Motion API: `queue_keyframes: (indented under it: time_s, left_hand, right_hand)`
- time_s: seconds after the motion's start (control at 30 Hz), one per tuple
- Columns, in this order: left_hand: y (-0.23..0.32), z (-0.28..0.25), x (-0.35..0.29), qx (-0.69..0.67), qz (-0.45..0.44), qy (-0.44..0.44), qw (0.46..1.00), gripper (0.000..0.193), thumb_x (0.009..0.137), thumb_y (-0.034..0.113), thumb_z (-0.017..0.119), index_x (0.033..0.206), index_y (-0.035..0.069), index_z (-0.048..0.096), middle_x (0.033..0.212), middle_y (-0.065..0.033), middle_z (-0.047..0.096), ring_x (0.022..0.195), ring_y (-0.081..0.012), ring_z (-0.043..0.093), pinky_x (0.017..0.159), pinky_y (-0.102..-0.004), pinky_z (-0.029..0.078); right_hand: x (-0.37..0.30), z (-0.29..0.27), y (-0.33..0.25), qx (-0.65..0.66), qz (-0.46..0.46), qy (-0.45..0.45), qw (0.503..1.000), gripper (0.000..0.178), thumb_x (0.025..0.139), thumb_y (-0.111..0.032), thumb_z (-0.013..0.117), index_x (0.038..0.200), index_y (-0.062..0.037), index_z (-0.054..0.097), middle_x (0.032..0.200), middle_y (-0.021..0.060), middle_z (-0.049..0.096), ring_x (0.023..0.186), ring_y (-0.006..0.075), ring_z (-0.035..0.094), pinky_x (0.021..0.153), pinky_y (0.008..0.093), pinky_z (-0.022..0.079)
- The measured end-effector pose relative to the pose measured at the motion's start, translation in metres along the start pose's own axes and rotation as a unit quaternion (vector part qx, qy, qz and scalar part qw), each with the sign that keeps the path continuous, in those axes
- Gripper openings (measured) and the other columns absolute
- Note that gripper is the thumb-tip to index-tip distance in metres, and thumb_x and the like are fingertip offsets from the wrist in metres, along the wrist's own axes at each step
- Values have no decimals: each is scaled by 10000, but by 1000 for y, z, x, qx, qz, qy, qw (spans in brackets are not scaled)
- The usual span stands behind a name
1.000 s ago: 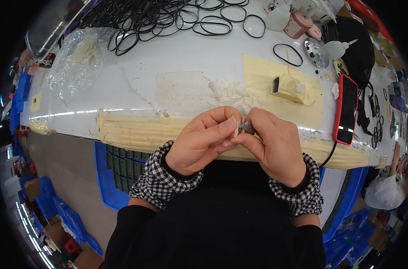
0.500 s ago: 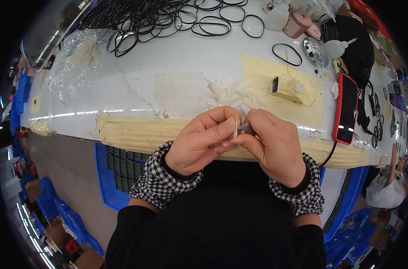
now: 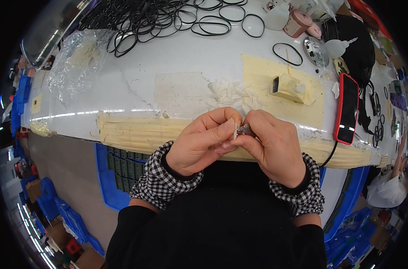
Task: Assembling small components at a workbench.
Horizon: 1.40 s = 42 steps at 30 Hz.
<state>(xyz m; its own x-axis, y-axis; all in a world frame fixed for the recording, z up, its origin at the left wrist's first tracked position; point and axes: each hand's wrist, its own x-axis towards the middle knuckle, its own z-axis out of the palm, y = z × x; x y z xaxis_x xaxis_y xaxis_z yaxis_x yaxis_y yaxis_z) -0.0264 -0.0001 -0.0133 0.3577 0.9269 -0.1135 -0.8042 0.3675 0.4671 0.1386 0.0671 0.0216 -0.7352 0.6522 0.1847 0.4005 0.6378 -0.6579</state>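
Note:
Just past the table's front edge, my left hand (image 3: 201, 142) pinches a thin white strip (image 3: 235, 130) between thumb and fingers. My right hand (image 3: 278, 145) is closed on a small dark grey piece (image 3: 246, 129), its tip against the strip; fingers cover most of it, so I cannot tell its kind. The two hands nearly meet at the fingertips. Beyond them lies a loose heap of white slivers (image 3: 228, 93), partly on a yellow taped sheet (image 3: 257, 67). A yellow-wrapped block (image 3: 291, 88) with a dark opening stands on that sheet.
Black belt loops (image 3: 145, 18) are piled at the back left, near a crumpled clear plastic bag (image 3: 74, 62). A red-cased phone (image 3: 346, 109) with a cable lies at the right. Yellow tape (image 3: 136, 133) pads the front edge. Blue crates (image 3: 106, 184) stand below.
Both hands keep nearly the same place and grip. The dark grey piece has shifted very slightly against the white strip.

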Motion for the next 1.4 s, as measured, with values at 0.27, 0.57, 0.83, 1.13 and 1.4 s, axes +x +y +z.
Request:
queue_keyframes:
  time_s: [0.27, 0.57, 0.83, 1.13, 1.4]
  left_hand:
    - [0, 3, 1, -3, -2, 2, 1000, 137, 967, 202, 503, 956, 65, 506, 799, 41, 431, 686, -42, 370, 632, -178, 337]
    - [1, 3, -2, 56, -4, 37, 998, 155, 959, 221, 519, 924, 69, 518, 778, 46, 440, 672, -42, 368, 607, -174, 319]
    - [0, 2, -3, 97, 16, 92, 991, 168, 957, 222, 519, 910, 61, 526, 781, 33, 492, 678, -44, 405, 599, -172, 326]
    - [4, 6, -3, 115, 66, 160, 978, 153, 966, 159, 494, 1016, 22, 540, 838, -12, 570, 699, -54, 482, 612, -183, 401]
    - [5, 0, -3, 48, 101, 115, 987, 197, 978, 150, 439, 1062, 0, 535, 891, -38, 559, 762, -89, 508, 657, -201, 419]
  right_hand:
    - [-1, -2, 0, 6, 0, 0, 1000, 306, 812, -387, 630, 838, -94, 545, 679, 48, 533, 579, 254, 559, 494, 330, 429]
    - [-1, -5, 0, 2, -13, -7, 1000, 306, 775, -318, 684, 769, -50, 537, 650, 77, 470, 545, 263, 499, 485, 331, 388]
    - [-4, -4, 4, -46, -62, 66, 995, 311, 678, -291, 767, 709, -64, 557, 618, 46, 414, 508, 194, 452, 443, 301, 334]
    - [-15, -5, 28, -29, 83, 160, 983, 130, 769, -71, 705, 809, -27, 590, 725, 78, 551, 597, 222, 609, 509, 299, 460]
    - [-14, 2, 23, -99, 74, 73, 990, 161, 782, -141, 686, 849, -49, 573, 782, 75, 544, 592, 262, 577, 512, 338, 451]
